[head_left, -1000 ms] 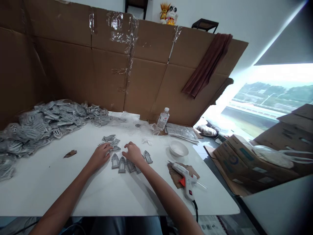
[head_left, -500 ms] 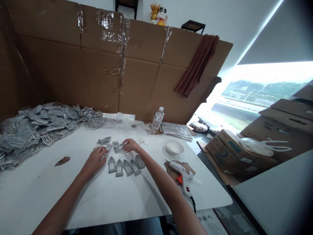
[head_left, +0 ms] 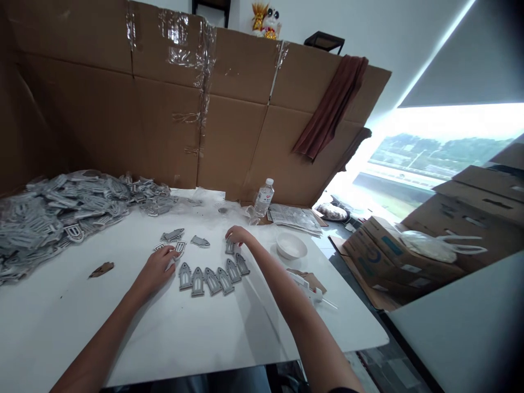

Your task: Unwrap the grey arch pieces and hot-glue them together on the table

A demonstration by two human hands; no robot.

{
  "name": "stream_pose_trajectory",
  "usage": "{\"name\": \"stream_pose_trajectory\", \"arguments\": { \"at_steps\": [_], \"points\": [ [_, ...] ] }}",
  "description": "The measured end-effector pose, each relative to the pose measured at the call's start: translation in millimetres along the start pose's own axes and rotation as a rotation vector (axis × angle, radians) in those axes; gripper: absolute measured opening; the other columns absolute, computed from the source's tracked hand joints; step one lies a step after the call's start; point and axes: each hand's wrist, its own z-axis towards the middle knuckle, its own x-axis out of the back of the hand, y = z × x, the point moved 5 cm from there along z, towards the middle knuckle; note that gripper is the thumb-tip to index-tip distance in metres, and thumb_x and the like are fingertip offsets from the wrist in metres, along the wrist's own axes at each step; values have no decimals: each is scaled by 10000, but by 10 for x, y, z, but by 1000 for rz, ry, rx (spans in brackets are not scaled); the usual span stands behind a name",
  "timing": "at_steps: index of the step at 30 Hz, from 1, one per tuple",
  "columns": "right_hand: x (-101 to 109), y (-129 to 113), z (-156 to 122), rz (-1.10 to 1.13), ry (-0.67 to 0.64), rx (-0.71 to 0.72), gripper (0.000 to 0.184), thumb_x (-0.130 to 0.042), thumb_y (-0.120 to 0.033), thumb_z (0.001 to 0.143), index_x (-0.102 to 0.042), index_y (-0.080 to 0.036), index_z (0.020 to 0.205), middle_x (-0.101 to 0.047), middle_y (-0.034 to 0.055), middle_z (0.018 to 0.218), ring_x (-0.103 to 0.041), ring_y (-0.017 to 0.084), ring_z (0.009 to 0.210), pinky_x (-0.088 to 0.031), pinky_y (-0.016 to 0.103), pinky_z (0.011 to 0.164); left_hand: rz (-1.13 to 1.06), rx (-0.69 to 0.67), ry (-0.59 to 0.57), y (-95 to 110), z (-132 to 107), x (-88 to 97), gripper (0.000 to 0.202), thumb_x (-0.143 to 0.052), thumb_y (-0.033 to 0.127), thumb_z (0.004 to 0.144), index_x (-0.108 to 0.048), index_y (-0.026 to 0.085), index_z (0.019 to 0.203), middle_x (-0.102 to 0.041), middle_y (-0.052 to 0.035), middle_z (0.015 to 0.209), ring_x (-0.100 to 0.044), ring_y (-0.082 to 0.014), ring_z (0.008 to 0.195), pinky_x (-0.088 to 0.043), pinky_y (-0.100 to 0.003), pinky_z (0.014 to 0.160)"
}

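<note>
Small grey arched window-shaped pieces lie about both hands. My right hand [head_left: 240, 236] is closed on one such piece [head_left: 230, 246], its fingertips at the top, just behind the right end of a curved row of several more [head_left: 212, 281]. At the left, my left hand [head_left: 160, 266] is closed, with its fingertips on a grey window-shaped piece [head_left: 180, 249] in a small group. Another grey piece [head_left: 173, 234] lies just beyond those fingers. Between the hands, a single piece [head_left: 200, 241] rests flat on the white table [head_left: 164, 338].
A big heap of bagged grey pieces [head_left: 82, 204] fills the left back. Toward the right are a bottle [head_left: 264, 197], a white bowl [head_left: 291, 246] and a glue gun [head_left: 313, 295] partly hidden by my forearm. A cardboard wall [head_left: 164, 125] borders the back.
My right hand has moved right, from the loose pieces to the row's right end, and holds a piece there. The row has one more piece at its right. My left hand has barely moved.
</note>
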Motion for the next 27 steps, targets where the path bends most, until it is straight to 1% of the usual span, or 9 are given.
{"name": "stream_pose_trajectory", "arguments": {
  "at_steps": [5,8,11,14,17,21,23,25,27],
  "points": [
    [-112,-360,23,-171,132,88,316,-633,-335,847,-613,-146,1099,-577,98,1210,-558,213,1084,-458,432,927,20,-19,11,22,4,-4,323,-449,218,834,-621,210,1108,-555,-104,1263,-541,-259,1150,-435,-408,962],
    [-269,-623,66,-218,118,180,467,-711,-411,742,-624,-167,1130,-589,118,1216,-572,249,1074,-471,385,879,14,-15,27,34,7,23,321,-453,210,828,-618,214,1103,-565,-99,1242,-550,-257,1130,-434,-408,962],
    [-398,-782,120,-250,86,242,483,-738,-431,676,-662,-169,1074,-620,133,1160,-600,267,1020,-484,307,770,10,8,37,34,10,56,319,-452,197,825,-614,215,1100,-567,-95,1229,-541,-263,1137,-427,-415,964],
    [-418,-803,141,-275,77,300,488,-732,-316,666,-646,-189,1129,-623,112,1144,-602,249,1006,-473,264,731,5,19,36,32,12,74,326,-450,191,827,-608,213,1111,-565,-92,1225,-538,-263,1135,-425,-416,965],
    [-351,-720,113,-299,75,367,498,-683,-169,660,-651,-235,1153,-601,89,1163,-581,235,1039,-462,243,740,-3,11,49,29,13,79,324,-460,195,823,-610,210,1110,-567,-94,1216,-545,-261,1122,-432,-408,962],
    [-272,-589,52,-311,75,447,327,-590,-60,671,-748,-219,909,-584,79,1154,-559,212,1062,-447,211,777,-4,-7,74,30,12,77,316,-468,208,823,-610,210,1104,-573,-96,1210,-548,-260,1126,-429,-398,975],
    [-280,-586,33,-308,87,477,286,-578,-65,694,-753,-200,877,-582,83,1135,-555,204,1062,-444,210,802,-3,-3,75,31,13,78,323,-462,204,823,-605,209,1113,-572,-96,1218,-542,-259,1137,-423,-393,979],
    [-325,-661,17,-300,115,512,288,-588,-121,736,-734,-194,973,-569,94,1150,-534,215,1100,-443,235,845,-5,16,68,32,15,83,342,-453,202,824,-590,203,1138,-569,-97,1224,-533,-259,1147,-419,-392,975],
    [-416,-818,-8,-294,130,569,360,-624,-220,760,-678,-207,1116,-550,96,1195,-507,226,1147,-441,267,887,-6,55,64,25,17,96,372,-443,202,825,-562,199,1178,-561,-96,1237,-520,-260,1157,-409,-397,974]
  ]
}}
